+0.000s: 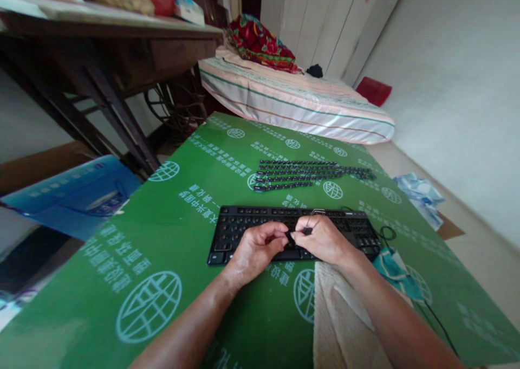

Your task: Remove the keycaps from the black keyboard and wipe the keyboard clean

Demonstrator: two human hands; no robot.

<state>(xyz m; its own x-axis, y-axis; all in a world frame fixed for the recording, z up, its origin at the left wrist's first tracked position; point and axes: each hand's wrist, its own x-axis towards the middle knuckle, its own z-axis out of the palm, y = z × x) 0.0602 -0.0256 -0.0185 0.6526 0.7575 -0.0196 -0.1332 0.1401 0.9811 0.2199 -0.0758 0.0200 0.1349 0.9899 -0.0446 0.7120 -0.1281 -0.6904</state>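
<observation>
A black keyboard point(280, 212) lies across the green table, many of its keycaps off and the key sockets bare. My left hand point(260, 244) is over its middle, thumb and forefinger pinched together; what is between them is too small and dark to make out. Almost touching it, my right hand point(323, 239) is closed, fingertips pinched toward the left ones. A thin wire tool point(319, 212) sticks out above the right hand's fingers, and a dark bit shows inside the grip. Behind the keyboard, loose black keycaps point(300, 173) lie in several rows.
A beige cloth point(333, 315) hangs over the near side under my right forearm. A teal and white packet point(398, 274) and the keyboard cable point(388, 232) lie at the right. Beyond the green table point(195, 179) is a bed point(300, 101); a wooden desk point(170, 49) stands at left.
</observation>
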